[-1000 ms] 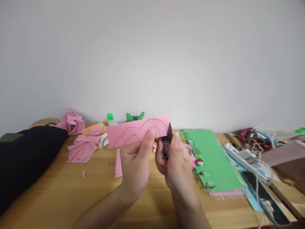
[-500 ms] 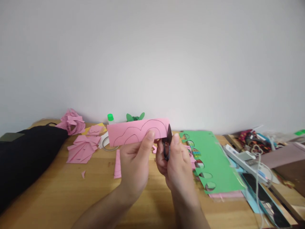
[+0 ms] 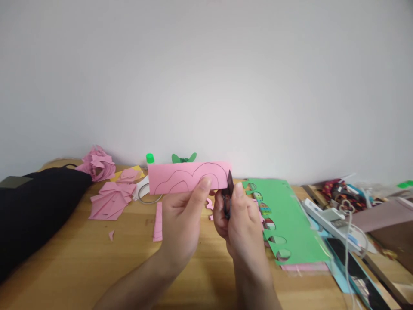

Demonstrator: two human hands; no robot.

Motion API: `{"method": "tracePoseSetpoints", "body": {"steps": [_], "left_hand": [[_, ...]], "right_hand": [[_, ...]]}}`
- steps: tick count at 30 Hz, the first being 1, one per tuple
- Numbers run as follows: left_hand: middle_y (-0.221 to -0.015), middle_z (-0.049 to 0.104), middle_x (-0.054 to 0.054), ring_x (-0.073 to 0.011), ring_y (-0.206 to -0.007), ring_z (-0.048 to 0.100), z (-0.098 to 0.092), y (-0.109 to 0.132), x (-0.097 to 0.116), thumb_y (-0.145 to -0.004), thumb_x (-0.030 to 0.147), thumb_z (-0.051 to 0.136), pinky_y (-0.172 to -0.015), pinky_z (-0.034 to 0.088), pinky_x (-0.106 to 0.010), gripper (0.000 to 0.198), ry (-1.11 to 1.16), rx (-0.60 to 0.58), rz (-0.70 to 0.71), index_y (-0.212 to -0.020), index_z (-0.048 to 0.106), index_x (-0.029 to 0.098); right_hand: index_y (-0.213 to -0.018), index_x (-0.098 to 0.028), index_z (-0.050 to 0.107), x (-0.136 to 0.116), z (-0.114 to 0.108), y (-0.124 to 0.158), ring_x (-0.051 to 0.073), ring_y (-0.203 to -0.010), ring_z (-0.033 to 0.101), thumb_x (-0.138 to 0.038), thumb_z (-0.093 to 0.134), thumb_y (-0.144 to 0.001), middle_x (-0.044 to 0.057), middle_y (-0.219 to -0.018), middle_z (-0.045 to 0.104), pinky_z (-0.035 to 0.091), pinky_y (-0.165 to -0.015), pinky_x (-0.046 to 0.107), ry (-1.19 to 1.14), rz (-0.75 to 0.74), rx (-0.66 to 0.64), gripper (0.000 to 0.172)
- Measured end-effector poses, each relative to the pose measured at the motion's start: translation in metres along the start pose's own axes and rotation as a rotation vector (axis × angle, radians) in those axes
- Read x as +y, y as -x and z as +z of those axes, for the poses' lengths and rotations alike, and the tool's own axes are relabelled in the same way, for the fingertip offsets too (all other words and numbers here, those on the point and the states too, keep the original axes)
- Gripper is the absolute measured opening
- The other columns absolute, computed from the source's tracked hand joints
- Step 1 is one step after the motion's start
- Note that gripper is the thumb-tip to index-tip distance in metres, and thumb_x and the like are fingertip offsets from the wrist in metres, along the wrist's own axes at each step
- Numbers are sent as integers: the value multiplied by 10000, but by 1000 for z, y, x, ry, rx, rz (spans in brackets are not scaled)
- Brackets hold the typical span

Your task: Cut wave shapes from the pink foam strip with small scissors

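Observation:
My left hand (image 3: 183, 221) pinches the lower edge of a pink paper strip (image 3: 171, 172), thumb in front. Curved, cloud-like pencil outlines run along the strip, which is held up level above the table. In my right hand (image 3: 243, 224) is a pair of dark scissors (image 3: 229, 185), its blades pointing up at the strip's right end, close to the outer curved line. The fingers hide most of the scissor handles. Small pink scraps (image 3: 209, 204) lie behind and between my hands.
Folded pink paper (image 3: 111, 200), a pink paper flower (image 3: 97, 163) and a green-capped glue stick (image 3: 150, 159) are at the back left. A black bag (image 3: 38, 211) lies left. Green sheet (image 3: 290, 224), power strip (image 3: 332, 224) and phone (image 3: 358, 271) are on the right.
The pink strip has shifted slightly right and turned closer to level. The scissor blades now overlap the strip's lower right part. Both hands keep their grip.

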State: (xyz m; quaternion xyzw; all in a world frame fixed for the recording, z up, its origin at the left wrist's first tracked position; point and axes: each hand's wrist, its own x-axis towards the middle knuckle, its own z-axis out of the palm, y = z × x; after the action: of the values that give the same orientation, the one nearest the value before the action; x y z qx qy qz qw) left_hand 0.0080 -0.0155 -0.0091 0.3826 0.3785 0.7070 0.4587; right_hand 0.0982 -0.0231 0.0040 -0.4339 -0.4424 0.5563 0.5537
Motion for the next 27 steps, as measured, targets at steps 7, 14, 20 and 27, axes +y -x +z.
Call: {"method": "tracePoseSetpoints", "body": {"steps": [7,14,20,27], "left_hand": [[-426,502,40,-95,-437,467,0,-1,4,-818,391,698,-425,403,-248,447,122,-55,-41,-437,567,197],[-444,547,31,-101,-423,489,0,-2,4,-822,379,696,-407,395,-247,424,137,-76,-29,-455,587,198],[-454,563,17,-110,-412,501,-2,-3,4,-811,408,698,-401,400,-251,424,115,-68,-34,-461,589,196],[-446,571,4,-117,-420,515,-3,-3,2,-821,410,691,-407,416,-248,410,112,-85,-28,-483,615,190]], "right_hand": [[-616,-196,484,-2,-2,0,67,-400,261,-747,505,-798,-76,-454,332,207,-375,192,30,-3,-36,580],[-609,-203,472,-3,-3,0,68,-396,258,-752,510,-788,-73,-460,333,197,-364,193,45,3,-30,579],[-600,-199,470,-3,-3,0,56,-386,206,-722,515,-814,-86,-442,309,176,-353,187,16,-16,-62,567],[-601,-189,472,-3,-4,0,49,-391,216,-698,525,-829,-87,-452,319,168,-361,178,-7,-10,-69,561]]}}
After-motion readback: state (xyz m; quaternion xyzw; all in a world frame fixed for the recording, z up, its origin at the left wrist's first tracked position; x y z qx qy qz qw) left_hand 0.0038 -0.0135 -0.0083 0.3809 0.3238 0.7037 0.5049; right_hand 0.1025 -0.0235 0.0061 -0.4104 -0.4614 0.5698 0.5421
